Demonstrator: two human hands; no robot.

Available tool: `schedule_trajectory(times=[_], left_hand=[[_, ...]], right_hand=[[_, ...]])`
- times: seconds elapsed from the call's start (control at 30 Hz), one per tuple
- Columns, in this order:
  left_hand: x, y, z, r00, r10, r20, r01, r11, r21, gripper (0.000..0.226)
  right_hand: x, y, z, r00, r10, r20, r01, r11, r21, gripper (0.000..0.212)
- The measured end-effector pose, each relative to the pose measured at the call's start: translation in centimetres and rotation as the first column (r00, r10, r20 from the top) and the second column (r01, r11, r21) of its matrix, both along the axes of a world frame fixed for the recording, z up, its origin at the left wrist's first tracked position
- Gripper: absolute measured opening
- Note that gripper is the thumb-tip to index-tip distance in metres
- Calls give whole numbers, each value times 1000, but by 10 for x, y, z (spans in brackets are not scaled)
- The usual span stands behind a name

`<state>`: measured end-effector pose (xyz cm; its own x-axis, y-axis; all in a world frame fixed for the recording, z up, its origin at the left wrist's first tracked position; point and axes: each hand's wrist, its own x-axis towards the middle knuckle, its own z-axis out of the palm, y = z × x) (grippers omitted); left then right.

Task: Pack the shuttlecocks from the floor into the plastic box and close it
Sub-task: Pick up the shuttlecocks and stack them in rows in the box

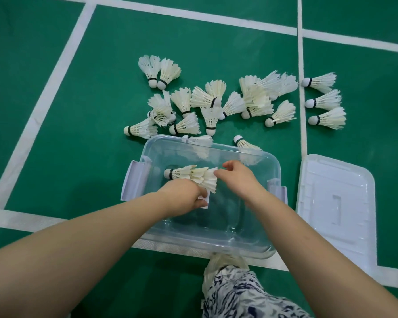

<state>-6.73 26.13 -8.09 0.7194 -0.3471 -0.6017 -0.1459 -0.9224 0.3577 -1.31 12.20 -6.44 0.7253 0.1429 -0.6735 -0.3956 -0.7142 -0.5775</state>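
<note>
A clear plastic box (216, 245) stands open on the green floor in front of me. Both my hands reach into it. My left hand (184, 193) holds a short stack of nested white shuttlecocks (193, 176), cork end pointing left. My right hand (239, 175) pinches the feather end of that stack with fingers and thumb. Several more white shuttlecocks (216, 104) lie scattered on the floor beyond the box. The box's white lid (336, 203) lies flat on the floor to the right.
White court lines (303, 111) cross the green floor. The box has white latch flaps on its left (133, 182) and right (278, 189) sides. My patterned trouser leg and shoe (228, 283) sit just below the box's near edge.
</note>
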Motion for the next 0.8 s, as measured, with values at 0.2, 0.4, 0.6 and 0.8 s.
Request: schedule_trajectory(times=[0.2,0.4,0.6,0.8], left_hand=[[23,-17,20,961,-71,268,85,996,-39,35],[37,-21,39,764,-36,644,227,949,-216,36],[68,-15,54,669,148,729,26,975,-222,44],[86,0,38,808,228,543,-230,971,-66,73]], right_hand=[[16,-17,47,996,83,45,-88,990,110,5],[74,-37,72,925,28,380,-53,997,56,12],[153,-40,3,921,78,382,-10,984,-178,61],[181,-26,-32,880,265,395,-107,919,-379,66]])
